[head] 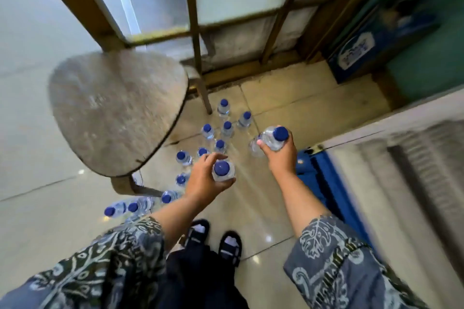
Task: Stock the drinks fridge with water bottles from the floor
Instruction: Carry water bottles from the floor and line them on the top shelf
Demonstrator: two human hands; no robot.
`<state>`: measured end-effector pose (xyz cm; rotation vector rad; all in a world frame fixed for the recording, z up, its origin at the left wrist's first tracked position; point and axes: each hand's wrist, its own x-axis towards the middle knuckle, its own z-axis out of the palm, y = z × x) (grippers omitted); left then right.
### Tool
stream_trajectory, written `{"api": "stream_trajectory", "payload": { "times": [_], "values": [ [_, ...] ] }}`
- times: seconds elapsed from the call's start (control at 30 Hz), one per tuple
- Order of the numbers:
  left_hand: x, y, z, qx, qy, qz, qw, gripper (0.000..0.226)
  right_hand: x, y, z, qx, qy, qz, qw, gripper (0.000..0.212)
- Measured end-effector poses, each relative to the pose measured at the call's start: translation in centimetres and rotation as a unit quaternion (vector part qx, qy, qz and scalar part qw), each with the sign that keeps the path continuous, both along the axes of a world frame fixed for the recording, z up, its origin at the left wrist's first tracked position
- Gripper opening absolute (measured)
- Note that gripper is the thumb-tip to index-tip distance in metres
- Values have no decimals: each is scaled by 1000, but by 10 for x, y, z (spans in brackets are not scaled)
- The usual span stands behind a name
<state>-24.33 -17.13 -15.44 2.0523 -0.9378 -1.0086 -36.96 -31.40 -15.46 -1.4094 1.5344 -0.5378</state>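
Several clear water bottles with blue caps [220,145] stand on the tiled floor in front of my feet; three more [133,207] lie on their sides at the lower left. My left hand [204,178] grips one upright bottle [222,170] by its neck, above the floor group. A second bottle [272,138] is held by my right hand [281,155], raised to the right and tilted. The drinks fridge [401,158] shows at the right edge, with its blue base [324,175] close to my right hand; its inside is blurred.
A round grey stool [115,110] stands left of the bottles, one leg [204,93] beside the farthest ones. A wooden-framed glass partition [226,20] closes the far side. A blue water carton [356,55] sits at the far right corner.
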Motion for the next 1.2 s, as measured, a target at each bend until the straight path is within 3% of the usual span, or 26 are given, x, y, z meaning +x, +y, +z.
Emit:
{"api": "stream_trajectory", "payload": {
  "times": [0.27,0.37,0.47,0.77,0.9,1.07,1.2],
  "values": [
    [5,-42,281,-217,-5,-109,970,58,-53,2,278,-118,-52,39,991,49],
    [-1,-63,359,-287,25,-129,949,52,-80,5,354,-186,-77,15,979,54],
    [-19,-82,426,-343,58,-155,925,47,-108,17,420,-256,-111,-34,960,43],
    [-115,-133,558,-458,133,-238,846,30,-203,40,549,-416,-182,-182,872,34],
    [-178,-157,612,-499,150,-264,811,24,-268,28,607,-464,-152,-217,845,25],
    [-258,-190,680,-543,194,-273,770,22,-344,4,679,-532,-106,-235,807,33],
    [-312,-219,709,-565,229,-256,750,33,-392,-21,715,-568,-66,-250,781,39]
  ]
}}
